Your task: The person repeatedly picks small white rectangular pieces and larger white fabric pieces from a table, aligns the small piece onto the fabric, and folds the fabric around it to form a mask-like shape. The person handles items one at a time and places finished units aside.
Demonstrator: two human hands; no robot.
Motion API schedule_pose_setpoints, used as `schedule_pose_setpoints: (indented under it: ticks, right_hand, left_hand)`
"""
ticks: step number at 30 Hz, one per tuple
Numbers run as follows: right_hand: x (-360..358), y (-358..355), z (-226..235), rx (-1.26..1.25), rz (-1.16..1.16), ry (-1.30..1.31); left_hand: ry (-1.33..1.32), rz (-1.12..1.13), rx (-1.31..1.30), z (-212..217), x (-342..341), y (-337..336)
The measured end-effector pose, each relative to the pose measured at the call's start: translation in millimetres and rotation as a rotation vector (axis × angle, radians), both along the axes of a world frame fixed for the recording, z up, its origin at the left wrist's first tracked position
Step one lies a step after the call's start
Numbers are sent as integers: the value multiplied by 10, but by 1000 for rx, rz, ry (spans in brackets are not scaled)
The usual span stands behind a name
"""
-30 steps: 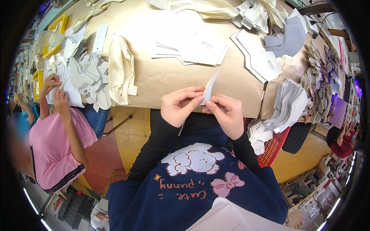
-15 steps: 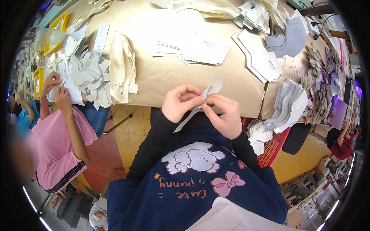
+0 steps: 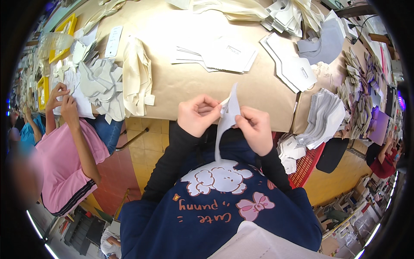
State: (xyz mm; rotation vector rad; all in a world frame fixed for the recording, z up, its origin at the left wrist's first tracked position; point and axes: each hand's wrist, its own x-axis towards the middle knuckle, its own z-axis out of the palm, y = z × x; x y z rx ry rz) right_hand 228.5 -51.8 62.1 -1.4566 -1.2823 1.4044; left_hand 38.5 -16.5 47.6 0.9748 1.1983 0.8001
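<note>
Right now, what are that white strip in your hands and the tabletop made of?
The white strip, pinched between left hand and right hand, looks like thin matte sheet, perhaps synthetic leather or stiff fabric: it bends and hangs limp. The tabletop seems covered in brown kraft paper, dull and creased.

Paper stack (image 3: 215, 54) lies on table (image 3: 181, 93) beyond both hands.

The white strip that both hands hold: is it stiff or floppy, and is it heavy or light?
The white strip is probably floppy: its lower end hangs down in a curve below the left hand and right hand. It looks light and thin, since fingertips alone pinch it. It may crease or tear easily, being so narrow.
</note>
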Motion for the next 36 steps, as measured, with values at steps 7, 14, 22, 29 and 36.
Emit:
schedule_pose_setpoints:
  ticks: [7,14,22,29,36]
  right_hand:
    - [615,-108,-23,-156,-185,426]
    - [822,27,76,314,-541,-840]
    - [-164,79,101,415,-22,-285]
    - [-150,43,2,244,-106,-105]
    - [8,-28,30,-10,-113,-134]
  left_hand:
    - [-430,-44,-318,-146,-373,176]
    - [-338,38,-210,-86,-366,198]
    - [-274,-40,13,35,60,5]
    - [-238,-11,1,21,88,-28]
    - [7,-173,56,-57,129,-17]
